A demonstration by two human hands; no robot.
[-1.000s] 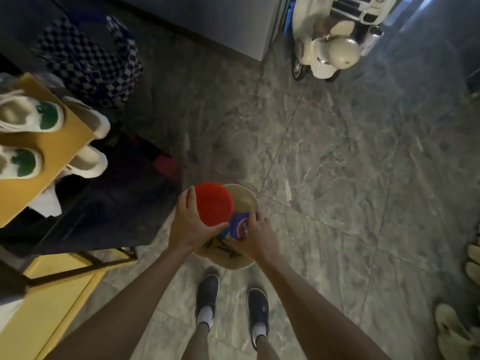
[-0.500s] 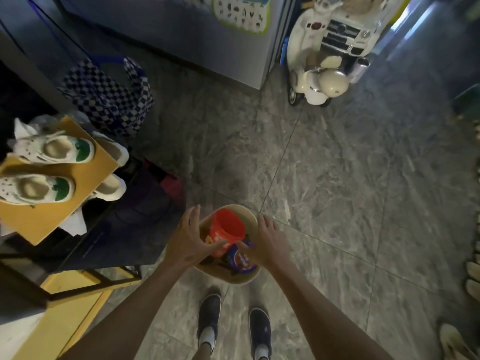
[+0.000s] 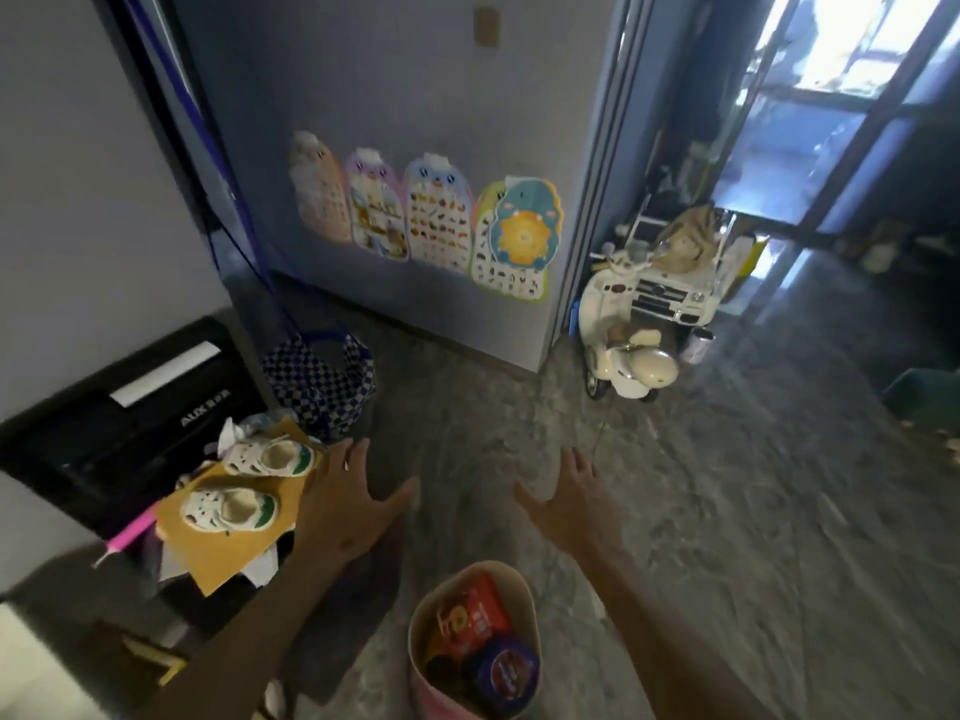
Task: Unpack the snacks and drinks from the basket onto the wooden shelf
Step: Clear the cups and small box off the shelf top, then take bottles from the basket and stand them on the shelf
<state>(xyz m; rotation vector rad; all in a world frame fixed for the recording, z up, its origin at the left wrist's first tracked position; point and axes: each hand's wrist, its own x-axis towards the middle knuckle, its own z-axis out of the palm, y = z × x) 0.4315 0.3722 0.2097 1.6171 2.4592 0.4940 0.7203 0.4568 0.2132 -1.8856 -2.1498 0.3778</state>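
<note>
The round beige basket [image 3: 522,605] stands on the floor at the bottom centre. Inside it lie an orange-red snack pack [image 3: 475,618] and a dark blue round container [image 3: 506,670]. My left hand [image 3: 348,511] is spread flat above and to the left of the basket, holding nothing. My right hand [image 3: 571,504] is spread open above and to the right of it, also holding nothing. Neither hand touches the basket. The wooden shelf cannot be made out with certainty.
A yellow board [image 3: 231,556] with white and green shoes [image 3: 228,509] sits on dark furniture at left, beside a black box [image 3: 119,423]. A checkered bag [image 3: 322,387] leans by the wall. A toy scooter [image 3: 623,356] and toy car [image 3: 675,298] stand at the back right.
Both hands let go of the red pack and the blue container, which now lie in the basket. The hands rose and spread apart. My view tilted up toward the wall.
</note>
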